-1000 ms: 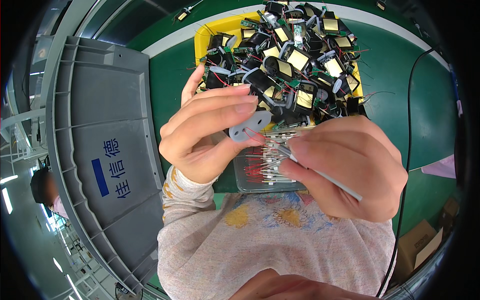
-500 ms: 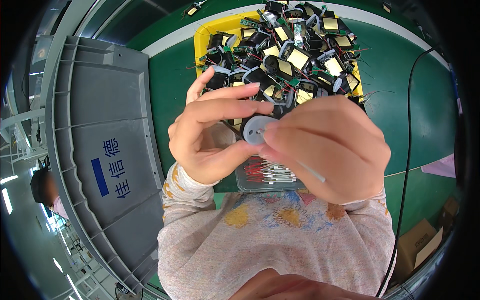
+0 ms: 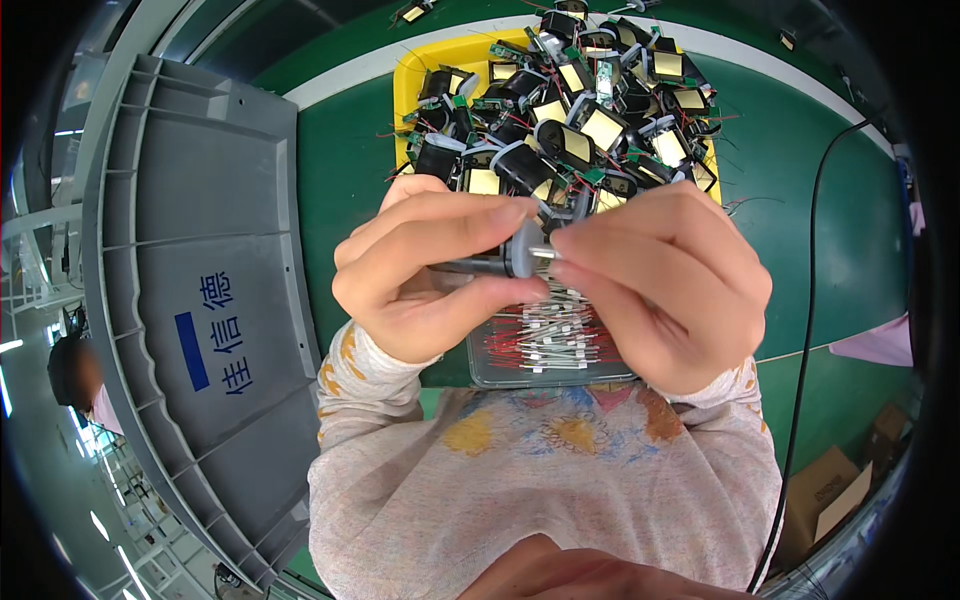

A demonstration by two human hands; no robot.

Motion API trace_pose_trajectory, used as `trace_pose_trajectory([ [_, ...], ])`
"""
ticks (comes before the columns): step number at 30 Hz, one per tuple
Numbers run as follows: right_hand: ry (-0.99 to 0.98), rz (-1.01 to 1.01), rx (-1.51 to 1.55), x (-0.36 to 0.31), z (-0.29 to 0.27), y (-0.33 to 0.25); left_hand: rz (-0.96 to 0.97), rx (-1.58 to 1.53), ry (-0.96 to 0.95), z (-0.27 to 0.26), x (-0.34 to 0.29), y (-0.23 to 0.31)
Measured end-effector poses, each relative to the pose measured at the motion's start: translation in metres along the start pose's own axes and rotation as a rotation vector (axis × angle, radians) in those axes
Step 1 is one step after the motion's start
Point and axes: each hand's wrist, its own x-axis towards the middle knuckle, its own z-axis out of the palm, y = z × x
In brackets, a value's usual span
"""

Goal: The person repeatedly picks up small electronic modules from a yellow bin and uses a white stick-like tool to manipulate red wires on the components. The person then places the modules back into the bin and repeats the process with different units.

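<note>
left hand [image 3: 400, 265] pinching a grey-capped part [image 3: 522, 248] over the bench [image 3: 770, 200], right hand [image 3: 675, 285] pinching a slim pale piece [image 3: 542, 253] at its cap, clear tray [image 3: 490, 380] of red-and-white leads [image 3: 545, 340] below, yellow tray [image 3: 406, 88] beyond, heaped with black casings [image 3: 565, 143]

A: Left hand [image 3: 390, 272]?
B: Just left of frame centre, palm turned right. Thumb [image 3: 515, 291] below, index finger [image 3: 505, 217] above, tips apart in a firm pinch. Other fingers bent, partly overlapped.
A: Right hand [image 3: 680, 285]?
B: Right of centre, back of hand facing up and right. Fingertips [image 3: 570, 240] point left, pinched tight. Rest curled in.
A: Hands touching?
B: No, close together mid-frame, facing.
A: Arms?
B: Left forearm [image 3: 362, 395] sleeved, rising lower left of centre. Right forearm [image 3: 742, 398] mostly hidden behind its hand.
</note>
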Motion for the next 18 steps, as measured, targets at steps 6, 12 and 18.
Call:
trace_pose_trajectory([
  [6, -0.059, 0.234, -0.041, 0.005, -0.0054, -0.0053, -0.002, 0.039, -0.025, 0.0012, 0.0028, 0.0042],
  [12, -0.057, 0.069, -0.138, 0.006, -0.006, -0.0018, -0.041, 0.057, 0.0, 0.0002, 0.0019, 0.01],
  [18, 0.028, -0.115, -0.378, -0.0009, 0.0033, -0.007, 0.027, 0.114, 0.018, 0.0007, -0.0023, 0.0081],
])
